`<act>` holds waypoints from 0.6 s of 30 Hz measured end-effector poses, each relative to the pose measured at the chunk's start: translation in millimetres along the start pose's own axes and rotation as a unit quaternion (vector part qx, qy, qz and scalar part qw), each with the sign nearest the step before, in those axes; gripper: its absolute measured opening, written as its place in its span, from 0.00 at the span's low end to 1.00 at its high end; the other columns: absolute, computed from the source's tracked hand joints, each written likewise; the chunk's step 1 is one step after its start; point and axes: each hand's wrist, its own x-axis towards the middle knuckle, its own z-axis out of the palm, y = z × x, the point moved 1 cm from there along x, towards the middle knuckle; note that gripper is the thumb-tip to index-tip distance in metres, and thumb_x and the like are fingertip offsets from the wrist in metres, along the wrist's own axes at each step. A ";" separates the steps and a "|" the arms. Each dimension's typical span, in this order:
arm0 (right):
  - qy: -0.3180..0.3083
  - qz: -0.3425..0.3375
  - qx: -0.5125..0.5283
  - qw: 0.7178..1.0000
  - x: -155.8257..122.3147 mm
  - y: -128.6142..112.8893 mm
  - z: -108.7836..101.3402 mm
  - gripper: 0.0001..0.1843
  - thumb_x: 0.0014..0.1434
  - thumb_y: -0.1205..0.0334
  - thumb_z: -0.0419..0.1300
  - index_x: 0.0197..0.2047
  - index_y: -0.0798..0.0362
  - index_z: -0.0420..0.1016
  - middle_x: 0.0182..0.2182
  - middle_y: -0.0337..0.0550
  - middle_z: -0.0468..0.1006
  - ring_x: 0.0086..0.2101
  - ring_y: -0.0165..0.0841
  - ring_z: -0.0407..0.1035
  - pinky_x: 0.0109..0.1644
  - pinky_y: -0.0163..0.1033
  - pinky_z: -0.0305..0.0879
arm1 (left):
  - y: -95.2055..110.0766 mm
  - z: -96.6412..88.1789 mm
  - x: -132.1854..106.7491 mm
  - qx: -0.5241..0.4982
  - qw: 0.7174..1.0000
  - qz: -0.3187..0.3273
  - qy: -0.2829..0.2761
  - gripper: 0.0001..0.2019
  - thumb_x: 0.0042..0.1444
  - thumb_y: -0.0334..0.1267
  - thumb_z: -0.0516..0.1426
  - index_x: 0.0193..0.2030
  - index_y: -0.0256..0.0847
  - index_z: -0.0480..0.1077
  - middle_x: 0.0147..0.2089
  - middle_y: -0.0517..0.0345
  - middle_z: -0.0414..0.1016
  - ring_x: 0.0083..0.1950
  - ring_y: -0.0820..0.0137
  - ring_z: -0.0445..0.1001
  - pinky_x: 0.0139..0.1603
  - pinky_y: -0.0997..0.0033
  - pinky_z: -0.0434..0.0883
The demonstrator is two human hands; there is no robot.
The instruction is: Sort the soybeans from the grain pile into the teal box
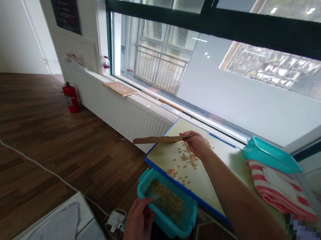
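Observation:
My right hand point(195, 142) is closed around one end of a long flat brown strip point(158, 139), which looks like cardboard. It holds the strip over a pale tabletop point(161, 156) with a blue edge. Small tan beans point(191, 158) lie scattered beside and below that hand, with a small heap of beans point(172, 172) near the front edge. Just below this edge is a teal plastic basin point(164, 221) with a layer of similar beans point(166, 199) across its bottom. My left hand point(140, 219) grips the basin's near left rim, thumb over the top.
A second teal basin point(271, 154) and a folded red-and-white striped towel point(281, 188) sit at the table's right. A radiator point(149, 117) runs under the window. On the floor are a fire extinguisher point(71, 98), a white cable point(30, 156) and a power strip point(116, 220).

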 end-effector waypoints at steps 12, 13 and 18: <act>-0.013 0.020 -0.010 1.000 -38.1 -6.4 -24.4 0.08 0.31 0.75 0.59 0.16 0.53 0.70 0.23 0.39 0.73 0.31 0.31 0.66 0.36 0.38 0.60 | -2.4 3.4 -4.2 -0.043 0.999 -0.011 -0.005 0.08 0.44 0.25 0.59 0.26 0.38 0.64 0.23 0.65 0.65 0.22 0.80 0.65 0.21 0.81 0.63; -0.013 0.023 -0.009 1.000 -42.7 -7.8 -26.2 0.08 0.30 0.75 0.59 0.16 0.53 0.70 0.23 0.39 0.73 0.31 0.31 0.66 0.36 0.38 0.60 | -2.8 3.8 -5.1 -0.046 0.999 -0.012 -0.003 0.08 0.44 0.24 0.59 0.26 0.38 0.64 0.23 0.65 0.65 0.22 0.80 0.65 0.21 0.81 0.63; -0.009 0.039 0.009 0.999 -64.2 -10.2 -32.4 0.08 0.29 0.75 0.59 0.14 0.53 0.69 0.22 0.39 0.72 0.32 0.32 0.67 0.36 0.38 0.60 | -7.2 4.9 -10.5 -0.046 0.999 -0.024 -0.002 0.08 0.44 0.23 0.58 0.25 0.38 0.64 0.21 0.64 0.64 0.20 0.80 0.64 0.20 0.81 0.62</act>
